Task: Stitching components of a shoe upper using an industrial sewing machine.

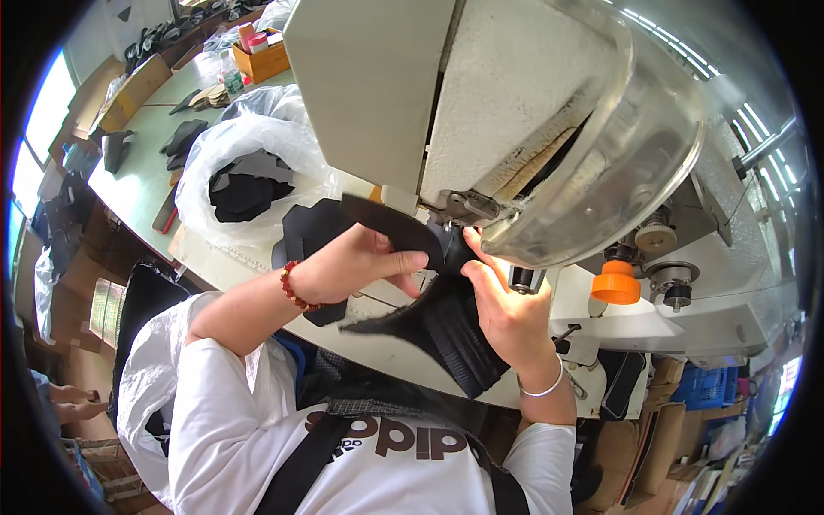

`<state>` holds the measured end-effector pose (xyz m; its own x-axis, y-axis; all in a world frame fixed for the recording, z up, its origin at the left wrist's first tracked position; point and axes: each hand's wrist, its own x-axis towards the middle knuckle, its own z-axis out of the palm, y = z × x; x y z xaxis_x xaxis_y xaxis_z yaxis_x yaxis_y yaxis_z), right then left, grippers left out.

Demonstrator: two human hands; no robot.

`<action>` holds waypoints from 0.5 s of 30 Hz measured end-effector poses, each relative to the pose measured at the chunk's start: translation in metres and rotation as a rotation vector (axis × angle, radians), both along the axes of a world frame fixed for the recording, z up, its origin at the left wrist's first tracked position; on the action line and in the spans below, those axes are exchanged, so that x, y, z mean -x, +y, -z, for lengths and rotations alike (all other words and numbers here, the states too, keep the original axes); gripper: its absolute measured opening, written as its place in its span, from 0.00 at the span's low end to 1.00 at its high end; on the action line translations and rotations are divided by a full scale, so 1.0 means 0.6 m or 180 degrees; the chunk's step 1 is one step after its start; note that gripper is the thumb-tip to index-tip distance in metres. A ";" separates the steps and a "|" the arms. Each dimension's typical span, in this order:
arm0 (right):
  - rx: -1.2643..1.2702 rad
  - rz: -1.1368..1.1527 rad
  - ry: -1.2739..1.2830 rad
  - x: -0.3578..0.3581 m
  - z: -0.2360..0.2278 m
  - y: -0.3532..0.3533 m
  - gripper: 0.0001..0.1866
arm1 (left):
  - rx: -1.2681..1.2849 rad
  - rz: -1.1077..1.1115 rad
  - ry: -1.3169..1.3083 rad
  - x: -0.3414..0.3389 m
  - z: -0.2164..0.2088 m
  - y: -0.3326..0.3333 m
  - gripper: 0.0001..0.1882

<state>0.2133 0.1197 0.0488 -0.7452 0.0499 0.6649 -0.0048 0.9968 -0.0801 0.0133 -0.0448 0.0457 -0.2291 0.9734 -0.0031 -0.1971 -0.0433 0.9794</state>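
Observation:
Both hands hold a black, flexible workpiece (455, 330) under the head of a sewing machine (378, 94). My left hand (373, 262) pinches the curved black flap (393, 225) at its left, thumb on top. My right hand (506, 309) grips the workpiece close to the presser foot (451, 225), fingertips beside the stitching point. The ribbed part of the workpiece hangs over the table's front edge, toward my body. The needle cannot be made out clearly. More flat black pieces (313, 236) lie left of the machine, partly behind my left forearm.
A clear plastic bag (206, 159) with black pieces stands at the left. Behind it are a bottle (231, 81) and an orange-brown box (260, 62). A clear curved cover (618, 172) and orange knob (616, 283) sit close to my right hand. A blue crate (705, 386) is far right.

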 end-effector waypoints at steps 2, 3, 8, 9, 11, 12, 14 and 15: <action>0.0049 0.0053 -0.0043 -0.001 0.001 -0.002 0.09 | -0.0096 -0.0219 0.0701 -0.018 0.006 0.007 0.14; 0.0084 0.0078 -0.0058 -0.003 0.001 -0.003 0.08 | -0.0601 -0.0220 0.1368 -0.019 0.006 0.006 0.13; 0.0166 0.0155 -0.0203 -0.005 0.010 -0.004 0.08 | -0.0155 0.0092 0.1302 -0.005 0.002 -0.002 0.14; 0.0135 0.0140 -0.0169 -0.005 0.012 -0.003 0.08 | 0.0049 0.0180 0.1432 0.001 0.001 -0.002 0.14; 0.0020 0.0178 -0.0193 -0.005 0.015 0.001 0.08 | -0.0275 0.0395 0.0675 0.009 0.001 0.004 0.15; -0.0082 0.0198 -0.0182 -0.006 0.016 0.002 0.08 | -0.0432 0.0500 0.0292 0.011 0.001 0.007 0.15; -0.0012 0.0199 -0.0198 -0.006 0.019 0.003 0.08 | -0.0201 0.0276 0.1166 0.014 0.001 0.009 0.14; 0.0003 0.0163 -0.0180 -0.006 0.020 0.004 0.09 | -0.0192 0.0266 0.1310 0.015 0.000 0.010 0.13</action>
<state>0.2166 0.1222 0.0369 -0.7780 0.0896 0.6218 0.0509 0.9955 -0.0798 0.0045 -0.0390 0.0455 -0.1197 0.9843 0.1296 0.2046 -0.1033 0.9734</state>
